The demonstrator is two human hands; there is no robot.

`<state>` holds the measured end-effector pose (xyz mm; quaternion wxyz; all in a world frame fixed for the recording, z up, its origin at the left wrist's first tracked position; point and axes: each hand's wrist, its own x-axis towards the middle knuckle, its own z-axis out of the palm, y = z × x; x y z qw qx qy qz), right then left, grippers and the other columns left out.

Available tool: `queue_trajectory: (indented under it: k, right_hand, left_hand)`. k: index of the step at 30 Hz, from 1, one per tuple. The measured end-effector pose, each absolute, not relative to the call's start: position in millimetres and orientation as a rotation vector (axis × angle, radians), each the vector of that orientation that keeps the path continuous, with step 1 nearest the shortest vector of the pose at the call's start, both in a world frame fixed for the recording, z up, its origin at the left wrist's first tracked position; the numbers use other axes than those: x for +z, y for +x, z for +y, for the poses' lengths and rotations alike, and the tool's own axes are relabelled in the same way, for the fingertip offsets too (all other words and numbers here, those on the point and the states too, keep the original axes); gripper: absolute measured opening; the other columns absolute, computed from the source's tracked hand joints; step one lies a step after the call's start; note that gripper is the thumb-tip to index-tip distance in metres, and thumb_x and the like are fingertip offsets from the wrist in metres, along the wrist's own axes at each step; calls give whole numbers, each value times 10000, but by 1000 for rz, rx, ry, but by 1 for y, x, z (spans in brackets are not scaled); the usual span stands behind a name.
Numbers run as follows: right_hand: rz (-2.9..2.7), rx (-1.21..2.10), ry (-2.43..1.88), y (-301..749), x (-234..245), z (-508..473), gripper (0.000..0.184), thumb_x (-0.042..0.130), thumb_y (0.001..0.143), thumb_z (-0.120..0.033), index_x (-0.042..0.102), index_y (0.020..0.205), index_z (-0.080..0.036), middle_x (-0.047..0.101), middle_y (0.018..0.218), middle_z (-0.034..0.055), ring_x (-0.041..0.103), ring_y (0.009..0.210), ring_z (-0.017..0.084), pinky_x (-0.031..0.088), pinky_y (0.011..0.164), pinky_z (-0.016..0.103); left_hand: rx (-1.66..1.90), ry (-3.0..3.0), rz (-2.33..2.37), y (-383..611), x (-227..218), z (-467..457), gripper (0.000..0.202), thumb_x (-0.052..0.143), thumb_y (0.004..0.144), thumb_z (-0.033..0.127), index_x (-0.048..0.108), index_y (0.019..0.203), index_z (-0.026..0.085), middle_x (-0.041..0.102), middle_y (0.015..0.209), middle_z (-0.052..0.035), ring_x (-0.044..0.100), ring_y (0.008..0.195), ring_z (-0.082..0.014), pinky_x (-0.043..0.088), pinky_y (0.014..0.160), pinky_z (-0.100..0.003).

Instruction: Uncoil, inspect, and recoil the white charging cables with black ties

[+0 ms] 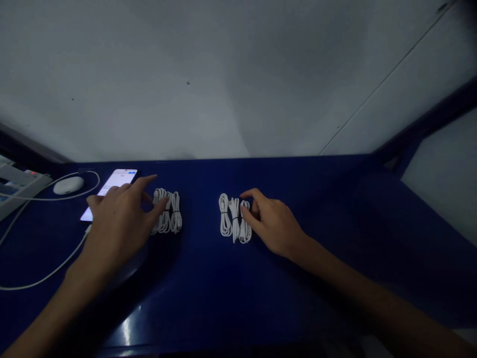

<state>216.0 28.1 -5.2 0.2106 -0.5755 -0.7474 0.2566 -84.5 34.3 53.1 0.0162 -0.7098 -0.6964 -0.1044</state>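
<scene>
Two groups of coiled white cables, each tied with a dark band, lie on a dark blue table [208, 278]. My left hand [119, 219] hovers with fingers spread over the left edge of the left group [169, 211], thumb touching a coil. My right hand [270, 221] rests beside the right group [233, 216], its thumb and forefinger touching the rightmost coil there. Neither hand has lifted anything.
A lit phone [112, 186] lies left of my left hand, with a white cable [48, 273] running from it toward the table's front edge. A white mouse [68, 185] and a pale device [15, 186] sit at the far left. A white wall rises behind.
</scene>
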Motion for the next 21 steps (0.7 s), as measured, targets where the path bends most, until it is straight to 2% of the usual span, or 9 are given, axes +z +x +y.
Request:
queue_trajectory:
  k: [3, 6, 8, 15, 21]
  right_hand:
    - [-2084, 707, -1597, 217, -5, 28, 309, 505, 1114, -345, 655, 1326, -177, 721, 752, 9, 691, 678, 200, 492, 697, 364]
    - [-2093, 691, -1602, 217, -4, 28, 314, 511, 1110, -342, 651, 1338, -177, 733, 774, 18, 708, 708, 213, 485, 702, 366]
    - [-2098, 685, -1607, 218, -4, 27, 317, 514, 1109, -343, 644, 1351, -184, 739, 785, 17, 713, 713, 214, 480, 700, 363]
    - [-2104, 678, -1616, 221, -1, 25, 314, 521, 1110, -350, 637, 1360, -199, 772, 880, 32, 737, 770, 222, 489, 710, 362]
    - [-2129, 661, -1608, 225, 3, 23, 337, 502, 1119, -345, 623, 1391, -186, 790, 956, 69, 747, 804, 233, 491, 724, 369]
  left_hand:
    - [-457, -2243, -2012, -60, 53, 26, 456, 587, 1084, 433, 646, 1453, 173, 789, 1084, -122, 673, 1212, -439, 437, 1064, -672]
    - [-575, -2464, -2002, -29, 45, 21, 522, 612, 1067, 391, 567, 1530, 154, 774, 1060, -104, 723, 1003, -325, 547, 918, -492]
    - [-538, -2606, -2056, -10, 37, 21, 604, 608, 1068, 391, 480, 1602, 139, 773, 1018, -94, 731, 909, -291, 565, 841, -438]
    - [-370, -2724, -2034, 26, 25, 34, 564, 589, 1049, 292, 485, 1566, 91, 796, 1004, -132, 774, 942, -325, 568, 796, -429]
    - [-304, -2696, -2058, 33, 34, 36, 521, 615, 1027, 263, 529, 1522, 127, 810, 1025, -127, 787, 904, -324, 556, 745, -414]
